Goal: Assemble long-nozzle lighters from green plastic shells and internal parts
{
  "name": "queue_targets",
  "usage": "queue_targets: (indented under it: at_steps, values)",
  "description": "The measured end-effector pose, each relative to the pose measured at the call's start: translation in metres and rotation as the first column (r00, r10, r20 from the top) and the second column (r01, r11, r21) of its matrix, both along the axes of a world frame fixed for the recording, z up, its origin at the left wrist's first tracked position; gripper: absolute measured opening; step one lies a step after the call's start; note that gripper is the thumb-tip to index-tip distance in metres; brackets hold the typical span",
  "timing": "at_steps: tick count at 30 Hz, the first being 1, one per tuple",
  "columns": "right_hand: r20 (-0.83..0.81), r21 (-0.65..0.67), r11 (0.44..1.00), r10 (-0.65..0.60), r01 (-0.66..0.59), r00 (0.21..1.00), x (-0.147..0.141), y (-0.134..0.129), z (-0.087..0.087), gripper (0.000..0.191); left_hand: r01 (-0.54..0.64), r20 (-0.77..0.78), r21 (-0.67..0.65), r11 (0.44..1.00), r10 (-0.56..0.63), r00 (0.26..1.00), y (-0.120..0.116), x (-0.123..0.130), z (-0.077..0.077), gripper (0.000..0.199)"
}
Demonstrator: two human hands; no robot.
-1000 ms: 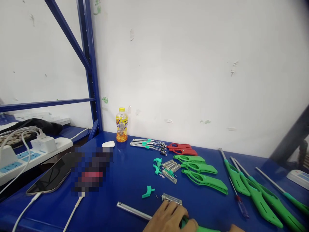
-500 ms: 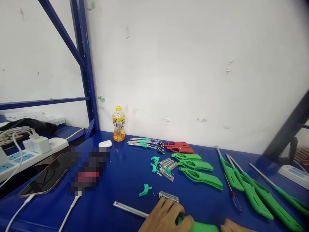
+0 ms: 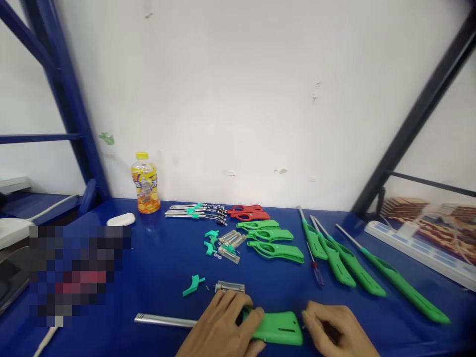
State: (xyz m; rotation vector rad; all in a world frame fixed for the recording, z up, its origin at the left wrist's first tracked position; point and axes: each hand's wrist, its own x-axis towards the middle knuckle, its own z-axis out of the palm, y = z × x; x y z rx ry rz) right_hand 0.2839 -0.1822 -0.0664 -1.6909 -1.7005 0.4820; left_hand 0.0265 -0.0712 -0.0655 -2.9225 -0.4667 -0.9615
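My left hand (image 3: 223, 325) is closed over the front of a green gas lighter body (image 3: 280, 327), pressing it on the blue table. A silver metal tube (image 3: 163, 320) sticks out to the left from under this hand. My right hand (image 3: 336, 329) is just right of the lighter's butt end, fingers curled in a pinch; a tiny light sliver shows at the fingertips, too small to name. Beyond my left hand lie a clear fuel tank (image 3: 231, 286) and a teal trigger (image 3: 194, 285).
Several clear tanks (image 3: 228, 254), teal triggers (image 3: 210, 248), green shells (image 3: 277, 250), red shells (image 3: 249, 216) and metal tubes with wires (image 3: 186, 214) lie farther back. Assembled lighters (image 3: 336, 267) and a screwdriver (image 3: 317, 274) are at right. A drink bottle (image 3: 146, 186) stands back left.
The view has swung right, so things appear farther left. More of my right hand and the lighter body now shows. My left hand keeps its hold on the lighter.
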Motion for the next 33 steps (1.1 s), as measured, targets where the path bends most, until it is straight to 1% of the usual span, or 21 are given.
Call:
queue_targets:
  at_steps: [3,8,12,17,22,25,29,33]
  values:
    - [0.018,0.001,1.000,-0.001,0.001,1.000,-0.002,0.000,0.003,0.047,0.014,-0.030,-0.023,1.000,-0.015,0.999,0.001,-0.002,0.000,0.040]
    - [0.035,0.044,0.999,-0.010,0.008,0.999,-0.008,0.002,0.003,0.045,0.006,-0.022,-0.026,1.000,-0.007,1.000,0.000,-0.004,0.003,0.042]
    - [0.078,0.000,1.000,0.008,-0.008,0.997,-0.013,0.005,0.005,0.042,0.000,-0.025,-0.010,1.000,0.000,1.000,0.001,-0.003,0.005,0.044]
    - [0.092,-0.034,0.999,0.003,0.000,0.996,-0.014,0.004,0.008,0.042,0.006,-0.004,0.020,1.000,-0.006,1.000,0.001,-0.002,0.004,0.037]
    - [0.142,-0.064,0.998,0.002,0.007,0.990,-0.017,0.000,0.011,0.044,-0.002,-0.001,0.031,1.000,0.002,1.000,0.000,-0.002,0.006,0.029]
    - [0.160,-0.065,0.998,-0.009,0.019,0.987,-0.019,0.000,0.013,0.048,-0.005,-0.015,0.027,1.000,0.005,1.000,0.000,-0.003,0.007,0.027]
    - [0.175,-0.058,0.998,-0.024,0.034,0.984,-0.020,0.001,0.014,0.049,0.000,-0.044,0.014,1.000,0.001,0.999,0.000,-0.004,0.006,0.028]
    - [0.174,-0.062,0.997,-0.023,0.034,0.984,-0.019,0.001,0.013,0.050,0.004,-0.016,0.028,1.000,-0.004,1.000,0.001,-0.003,0.005,0.024]
